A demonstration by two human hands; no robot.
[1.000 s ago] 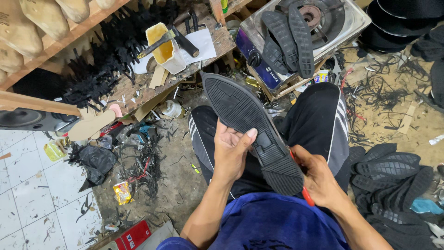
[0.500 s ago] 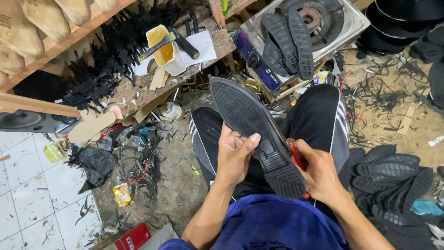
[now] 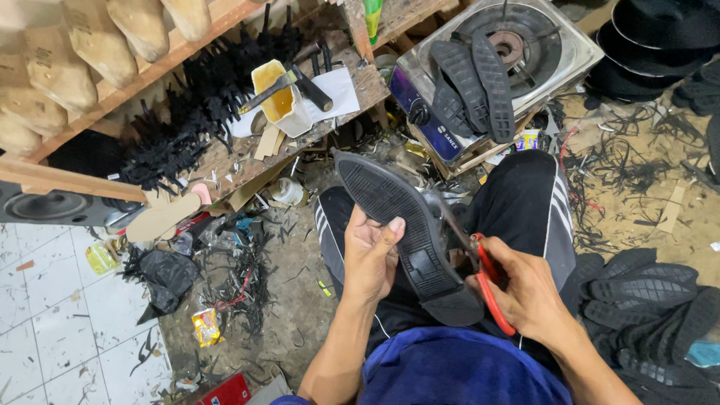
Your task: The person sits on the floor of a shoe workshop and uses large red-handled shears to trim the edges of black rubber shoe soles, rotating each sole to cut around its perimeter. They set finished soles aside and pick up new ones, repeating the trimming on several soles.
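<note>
A black shoe [image 3: 397, 217] lies sole up over my lap, toe pointing away from me. My left hand [image 3: 371, 251] grips it along its left edge, thumb pressed on the ribbed sole. My right hand [image 3: 525, 292] holds red-handled scissors [image 3: 480, 274] at the shoe's right edge, with the metal blades against the rim of the sole near its middle. The heel end sits between my two hands.
A gas stove [image 3: 502, 60] with two black soles on it stands ahead. A wooden bench [image 3: 247, 142] carries a yellow glue pot [image 3: 281, 97] and black scraps. Wooden lasts [image 3: 67, 67] fill a shelf at upper left. Black soles [image 3: 645, 300] pile at the right; offcuts litter the floor.
The shoe has shifted slightly, and my right hand has brought the scissors up along the shoe's right edge; the blades now show against the sole's rim.
</note>
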